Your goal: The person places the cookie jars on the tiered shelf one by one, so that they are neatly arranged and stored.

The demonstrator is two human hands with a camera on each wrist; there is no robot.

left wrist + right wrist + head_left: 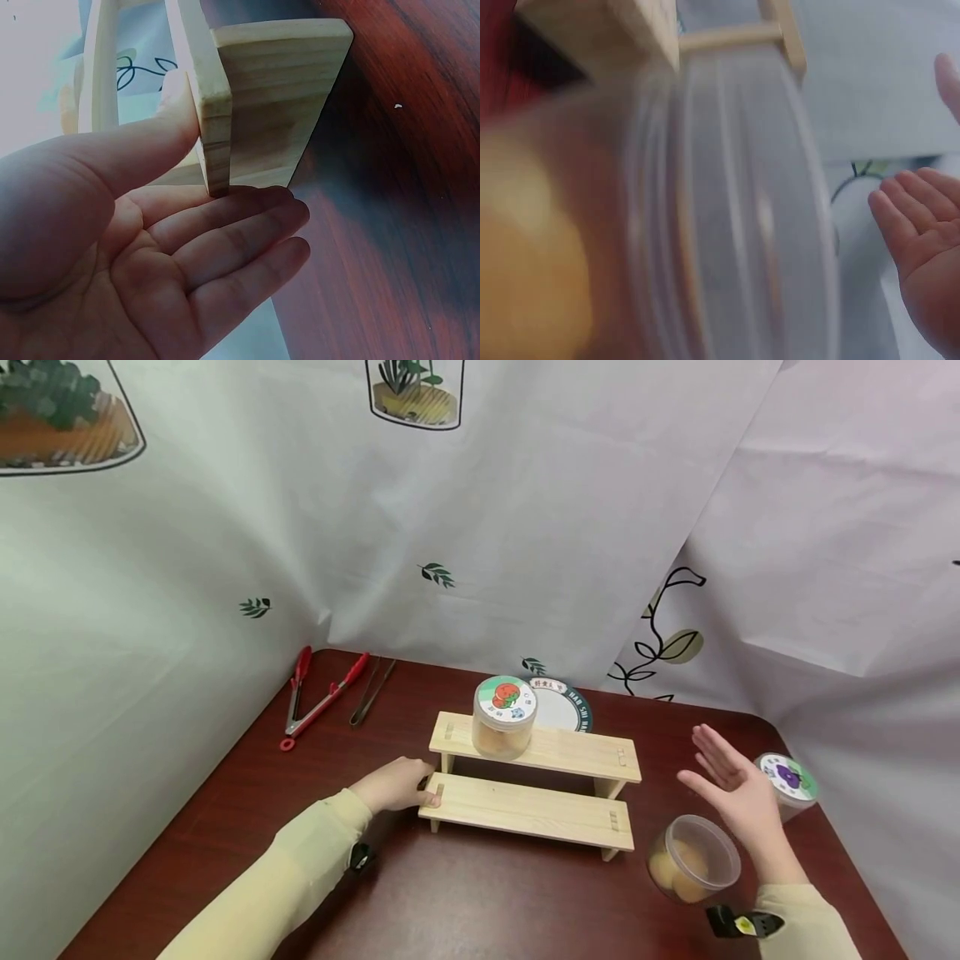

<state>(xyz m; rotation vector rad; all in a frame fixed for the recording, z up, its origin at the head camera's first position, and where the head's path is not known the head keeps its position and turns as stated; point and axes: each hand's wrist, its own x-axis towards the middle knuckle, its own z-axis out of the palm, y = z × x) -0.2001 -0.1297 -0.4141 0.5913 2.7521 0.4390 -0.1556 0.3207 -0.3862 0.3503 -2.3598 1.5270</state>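
Observation:
A two-step wooden shelf (525,810) stands mid-table. My left hand (397,783) holds the left end of its lower board, thumb on the top face; the left wrist view shows the board's end (216,142) between thumb and fingers. On the upper step sits a clear jar (504,718) with a tomato-pictured lid. My right hand (738,793) is raised at the right, fingers straight, holding nothing. Just left of that wrist, a lidless clear jar (693,860) contains yellowish round pieces. Blurred, its plastic wall (742,210) fills much of the right wrist view.
A jar with a grape-pictured lid (787,781) stands by the right edge, partly behind my right hand. Behind the shelf lies a round plate (558,702). Red-handled tongs (322,702) and metal tweezers (371,693) lie at the back left. Printed cloth hangs around the table.

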